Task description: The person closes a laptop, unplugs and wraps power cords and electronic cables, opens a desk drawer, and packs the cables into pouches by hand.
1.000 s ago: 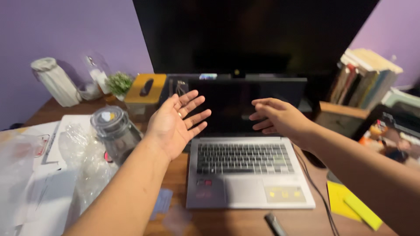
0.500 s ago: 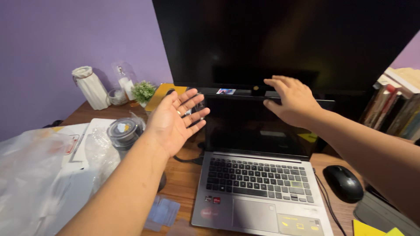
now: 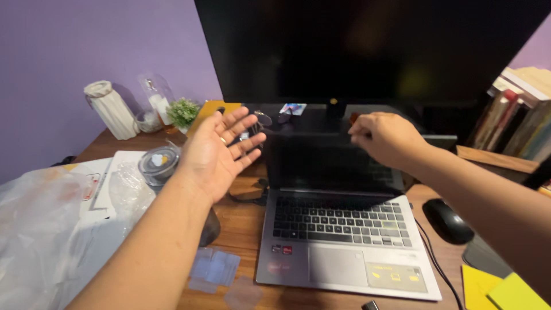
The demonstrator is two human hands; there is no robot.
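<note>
Already the fingers (image 3: 360,127) of the right hand (image 3: 385,139) are curled over the top edge of the laptop lid (image 3: 333,162), narrow and holding it; the thumb is hidden behind the lid. The lid stands upright, near the back edge of the counter (image 3: 241,235), just under the big dark monitor (image 3: 367,51), and the keyboard (image 3: 338,221) is fully visible, so I judge that the closing is only begun: the grip is made, the folding down is not yet done. The left hand (image 3: 215,154) is open, fingers wide, palm turned to the lid, and it holds nothing. Just beside its wrist stands a glass jar (image 3: 159,166). A black mouse (image 3: 449,221) lies near the right edge, a plastic bag (image 3: 40,229) at the left edge.
</note>
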